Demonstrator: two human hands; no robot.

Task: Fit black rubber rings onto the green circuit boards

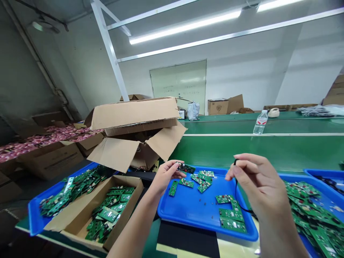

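Circuit board (186, 167), small and dark, held in the air over the far left corner of the middle blue tray (193, 215), just above the loose boards lying there. Gripped at its near end by the left hand (164, 176), fingers (176, 171) closed on it. Black cable (237, 193) pinched at its top end by the right hand (259, 186), fingers (238, 171) closed around it; hangs down in front of the palm and curves off to the right over the tray. Hands apart, board and cable not touching.

Inside the middle blue tray, a few green boards (231, 218) in two loose groups: one near the far edge, one at the near right corner. Left of it, a shallow cardboard box (75, 211), open on top, filled with a loose layer of the same green boards. Further left, a left blue tray (33, 218), heaped with boards. On the other side, a right blue tray (295, 176), piled thick with boards. Beyond that, a far blue tray (322, 172) with dark pieces, too small to tell apart. Behind the hands, an open carton (134, 114), tipped, flaps splayed, contents lost in shadow. Far left, cartons heaped with pink packets (40, 139). Water bottle (260, 122) upright on the green table (268, 150).
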